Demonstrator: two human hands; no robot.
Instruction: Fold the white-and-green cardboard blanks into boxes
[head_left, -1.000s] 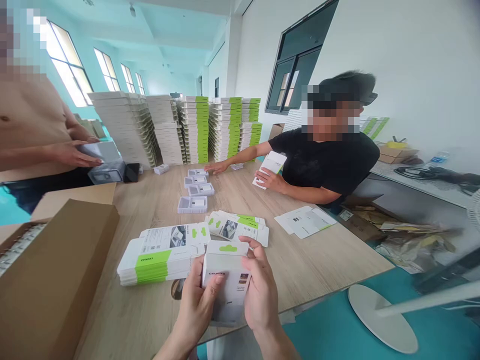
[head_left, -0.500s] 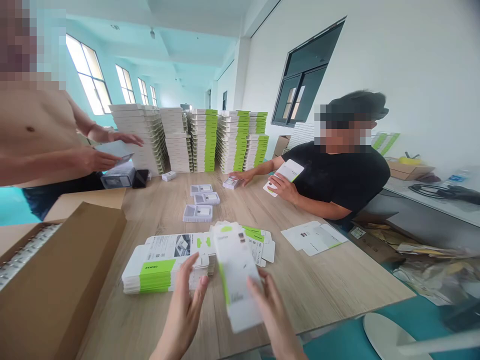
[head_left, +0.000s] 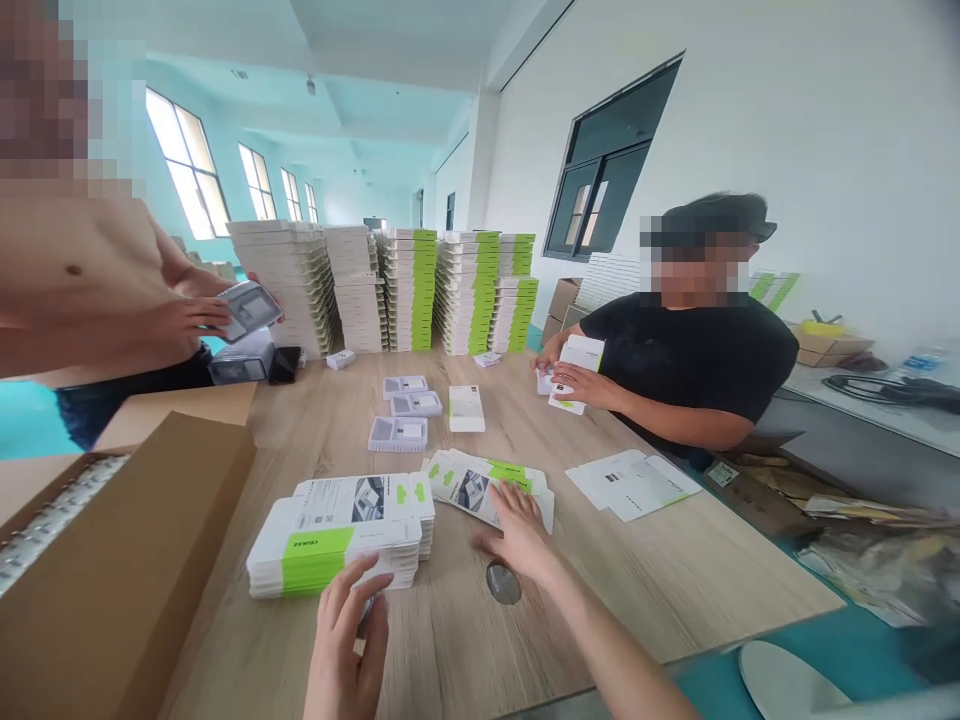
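Note:
My right hand [head_left: 517, 525] reaches over flat printed cartons [head_left: 465, 488] lying fanned in the middle of the table. Its fingers are spread on the top carton, and its thumb is blurred. In front of the neat stack of flat white-and-green cartons [head_left: 322, 550] hovers my left hand [head_left: 351, 625], fingers loosely bent and apart, with nothing visibly held. Farther off, a single white carton [head_left: 466, 408] lies beside several plastic trays [head_left: 397, 433], each with a small white piece inside. A dark round spot [head_left: 502, 582], perhaps a hole, shows in the tabletop by my right wrist.
An open cardboard box [head_left: 127, 560] takes up the left side. Tall stacks of boxes [head_left: 409, 290] line the far edge. A co-worker at right [head_left: 697, 370] handles a carton; another person [head_left: 97, 290] at left holds a clear tray. Flat cartons [head_left: 634, 483] lie at right.
The carton that was in my right hand now lies beside the trays. My right hand has moved onto the fanned cartons; my left hand has lowered slightly. The left person now holds a tray up.

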